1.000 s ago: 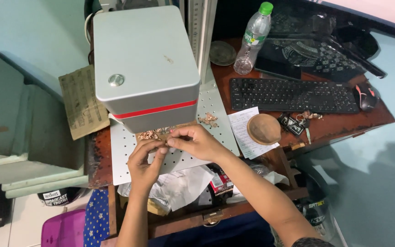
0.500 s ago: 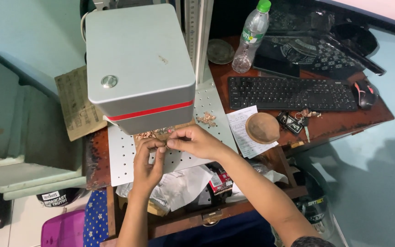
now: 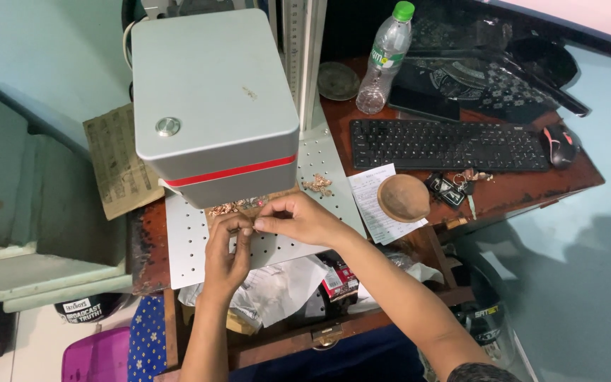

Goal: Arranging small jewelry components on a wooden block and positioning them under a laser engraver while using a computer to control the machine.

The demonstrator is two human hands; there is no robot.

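My left hand (image 3: 226, 249) and my right hand (image 3: 300, 219) meet fingertip to fingertip over a perforated metal plate (image 3: 191, 247). Both pinch a small gold-coloured piece (image 3: 249, 228) that is mostly hidden by the fingers. Just above them hangs a grey box-shaped machine head (image 3: 213, 99) with a red stripe. Loose gold-coloured pieces (image 3: 224, 209) lie under its front edge, beside my left fingers. Another small heap of gold pieces (image 3: 317, 184) sits on the plate to the right of my right hand.
A paper note (image 3: 370, 201), a wooden bowl (image 3: 403, 198) and keys (image 3: 452, 188) lie right of the plate. Behind them are a black keyboard (image 3: 447, 145), a mouse (image 3: 559, 145) and a plastic bottle (image 3: 385, 60). An open drawer (image 3: 284, 290) holds crumpled bags.
Both hands stay together at the same spot under the machine head, with only small finger shifts. The view has shifted slightly.
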